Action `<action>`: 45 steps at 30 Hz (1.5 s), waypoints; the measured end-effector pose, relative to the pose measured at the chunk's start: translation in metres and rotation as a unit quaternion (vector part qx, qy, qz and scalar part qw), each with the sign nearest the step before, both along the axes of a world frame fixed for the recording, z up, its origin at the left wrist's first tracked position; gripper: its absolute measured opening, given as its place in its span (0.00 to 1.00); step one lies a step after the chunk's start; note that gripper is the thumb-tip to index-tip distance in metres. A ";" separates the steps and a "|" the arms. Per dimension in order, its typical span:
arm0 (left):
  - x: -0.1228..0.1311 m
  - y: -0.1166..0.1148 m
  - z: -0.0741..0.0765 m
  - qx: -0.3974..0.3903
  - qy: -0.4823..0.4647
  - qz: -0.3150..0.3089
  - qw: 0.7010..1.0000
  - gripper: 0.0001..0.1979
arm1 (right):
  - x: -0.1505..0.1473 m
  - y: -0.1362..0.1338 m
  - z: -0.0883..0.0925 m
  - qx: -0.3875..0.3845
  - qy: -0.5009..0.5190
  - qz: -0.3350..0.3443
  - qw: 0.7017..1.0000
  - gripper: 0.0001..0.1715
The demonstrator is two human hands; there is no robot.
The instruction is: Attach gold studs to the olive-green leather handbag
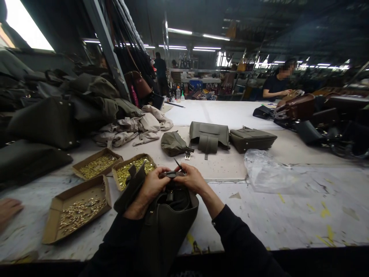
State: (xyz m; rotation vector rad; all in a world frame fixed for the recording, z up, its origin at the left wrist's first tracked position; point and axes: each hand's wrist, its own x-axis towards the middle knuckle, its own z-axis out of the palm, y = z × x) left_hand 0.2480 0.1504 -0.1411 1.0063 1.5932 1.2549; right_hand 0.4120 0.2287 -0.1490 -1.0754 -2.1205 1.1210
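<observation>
As the head view is looking down over the tabletop [225,227], the left hand [152,186] is pinching one end of a dark strip [173,174] between thumb and fingers, and the right hand [195,179] is grasping the other end, with a thin pointed tool [178,163] sticking up from its fingers. The strip is lying squarely within the grip, bridging both sets of fingertips just above the opening of an olive bag [175,219], which is leaning at the tabletop's near edge between the forearms. Toward the left edge, three cardboard trays [56,207] are holding small gold-coloured pieces [79,213], while another person's hand [10,209] is resting beside them. Beyond the grip, a flap bag [209,130] is lying mid-tabletop, and a clear plastic bag [263,173] is lying to its right, nearer. By the far left corner, two bottles [178,93] are standing, any writing being too small to read. Toward the right edge, brown and black bags [302,107] are lying heaped.
</observation>
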 end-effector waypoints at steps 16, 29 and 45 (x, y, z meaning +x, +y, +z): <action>0.009 -0.055 -0.012 0.098 0.240 0.195 0.946 0.16 | 0.040 0.006 -0.042 0.153 -0.162 -0.065 0.973 0.09; 0.014 -0.092 -0.029 0.254 0.428 0.069 0.865 0.11 | 0.031 -0.074 0.048 0.130 0.143 0.101 0.976 0.10; 0.012 -0.091 -0.045 0.340 0.501 -0.019 0.796 0.19 | 0.046 -0.081 0.020 0.217 0.163 0.100 0.957 0.14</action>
